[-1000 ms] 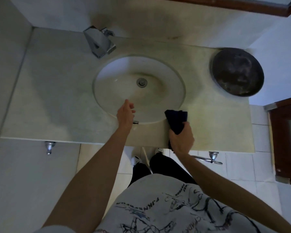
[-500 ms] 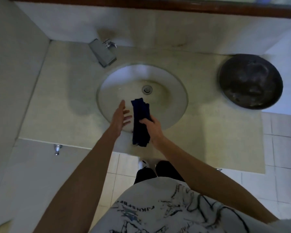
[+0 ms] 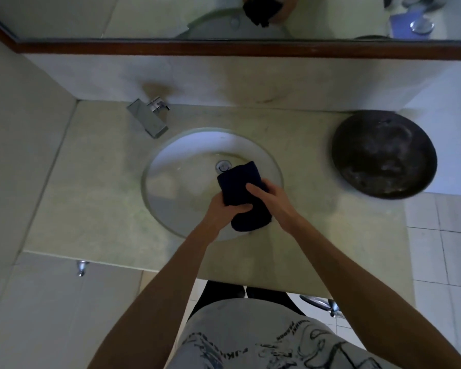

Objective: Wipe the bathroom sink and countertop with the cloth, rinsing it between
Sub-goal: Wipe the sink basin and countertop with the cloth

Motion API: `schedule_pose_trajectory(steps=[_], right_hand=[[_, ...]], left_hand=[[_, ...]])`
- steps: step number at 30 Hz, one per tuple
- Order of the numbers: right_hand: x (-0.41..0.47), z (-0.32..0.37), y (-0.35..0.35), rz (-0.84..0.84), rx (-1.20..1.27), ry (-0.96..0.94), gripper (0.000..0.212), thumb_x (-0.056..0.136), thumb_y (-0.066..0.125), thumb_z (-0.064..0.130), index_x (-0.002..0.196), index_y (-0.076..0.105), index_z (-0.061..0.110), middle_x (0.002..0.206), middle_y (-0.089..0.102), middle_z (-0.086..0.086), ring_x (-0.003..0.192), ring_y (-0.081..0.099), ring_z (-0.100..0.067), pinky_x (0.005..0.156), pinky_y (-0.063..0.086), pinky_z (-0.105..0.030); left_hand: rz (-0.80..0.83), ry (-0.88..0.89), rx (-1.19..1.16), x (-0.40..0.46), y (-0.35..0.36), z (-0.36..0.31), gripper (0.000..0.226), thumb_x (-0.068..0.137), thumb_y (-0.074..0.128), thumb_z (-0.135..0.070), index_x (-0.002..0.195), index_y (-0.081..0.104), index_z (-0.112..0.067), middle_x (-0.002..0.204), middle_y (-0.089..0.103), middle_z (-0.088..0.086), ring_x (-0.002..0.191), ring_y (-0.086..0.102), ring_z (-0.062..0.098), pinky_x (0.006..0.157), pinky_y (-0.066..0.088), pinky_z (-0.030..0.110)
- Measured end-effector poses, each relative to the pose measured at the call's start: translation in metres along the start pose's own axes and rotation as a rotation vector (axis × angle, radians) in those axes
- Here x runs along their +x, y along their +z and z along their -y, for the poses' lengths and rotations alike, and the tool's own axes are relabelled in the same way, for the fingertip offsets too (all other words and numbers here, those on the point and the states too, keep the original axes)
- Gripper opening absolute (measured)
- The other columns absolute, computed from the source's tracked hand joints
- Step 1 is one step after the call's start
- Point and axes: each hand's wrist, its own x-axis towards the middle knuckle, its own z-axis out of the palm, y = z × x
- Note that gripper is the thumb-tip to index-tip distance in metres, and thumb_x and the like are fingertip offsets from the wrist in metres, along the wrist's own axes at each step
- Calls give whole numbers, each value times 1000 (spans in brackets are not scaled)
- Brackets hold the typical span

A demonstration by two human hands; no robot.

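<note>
A dark blue cloth [image 3: 240, 179] hangs folded over the round white sink basin [image 3: 176, 169], just in front of the drain [image 3: 223, 165]. My left hand [image 3: 224, 210] grips its lower left side from below, thumb across the fabric. My right hand [image 3: 273, 199] grips it from the right, fingers laid over its middle. The beige stone countertop [image 3: 96, 198] surrounds the basin. A square chrome tap [image 3: 149, 117] stands at the back left of the basin; no water runs from it.
A dark round bowl [image 3: 383, 154] sits on the counter at the far right. A wood-framed mirror [image 3: 224, 46] runs along the wall above. Walls close the counter on the left and back. White floor tiles [image 3: 442, 246] lie to the right.
The cloth went from the counter's front edge to above the basin. My left hand closed on it, so both hands now hold it. The camera tilted up, showing the mirror.
</note>
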Motion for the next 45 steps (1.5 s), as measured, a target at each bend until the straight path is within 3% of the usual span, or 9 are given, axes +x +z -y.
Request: schedule_pose_trajectory(steps=[7,14,18,22,26,30,35,40,45], right_hand=[[34,13,37,-83,160,172,67,94,36,74,118,70,21,111,75,-7,99,73,-21,83,60,-33],[70,14,52,-90,327,266,66,99,39,65,125,69,12,119,72,-18,107,70,-34,95,54,-48],[81,36,55,-64,145,231,62,103,34,62,119,69,14,106,76,-11,96,73,-24,79,59,-33],[81,66,59,-315,-326,44,54,96,38,71,120,56,26,116,66,2,100,67,-15,81,52,-28],[79,85,52,39,-586,-76,58,88,68,58,138,48,34,126,54,11,102,60,-2,76,47,-9],[99,97,40,194,-629,-103,87,70,89,49,144,46,30,127,64,13,112,63,-3,100,53,-33],[129,101,50,-30,-567,-2,80,54,83,52,124,57,23,109,70,4,97,69,-17,90,58,-45],[166,102,64,-181,-467,-101,48,80,73,16,126,61,9,110,73,-8,99,70,-27,90,58,-46],[202,117,78,-345,-763,-367,38,85,75,32,114,67,7,104,72,-11,90,68,-25,77,56,-36]], left_hand=[[142,107,120,17,-18,-21,56,76,87,-15,124,60,-16,105,65,-14,86,64,-8,68,54,12],[320,-9,-148,42,-54,-36,31,92,72,-22,112,65,1,116,71,11,102,72,22,82,60,32],[195,-42,-202,51,-51,-40,19,91,72,-20,102,67,-4,108,73,9,93,74,18,70,61,31],[27,-85,-316,60,-43,-50,11,95,65,-18,100,67,-8,106,74,9,92,74,21,67,61,30],[-51,-92,-428,74,-43,-68,17,93,67,-20,103,67,-7,100,75,9,91,74,23,73,62,35],[-36,-77,-370,85,-53,-72,20,94,66,-31,101,72,-13,105,75,6,95,73,21,85,60,38],[109,-56,-496,94,-69,-84,31,102,53,-34,125,68,-20,122,70,-5,103,72,10,89,59,31],[-204,131,-213,107,-83,-87,27,98,59,-26,124,68,-23,116,68,-8,84,63,-12,78,47,7],[-290,181,-44,102,-100,-58,27,99,56,-18,124,67,-24,122,63,-9,102,60,4,70,40,-1]])
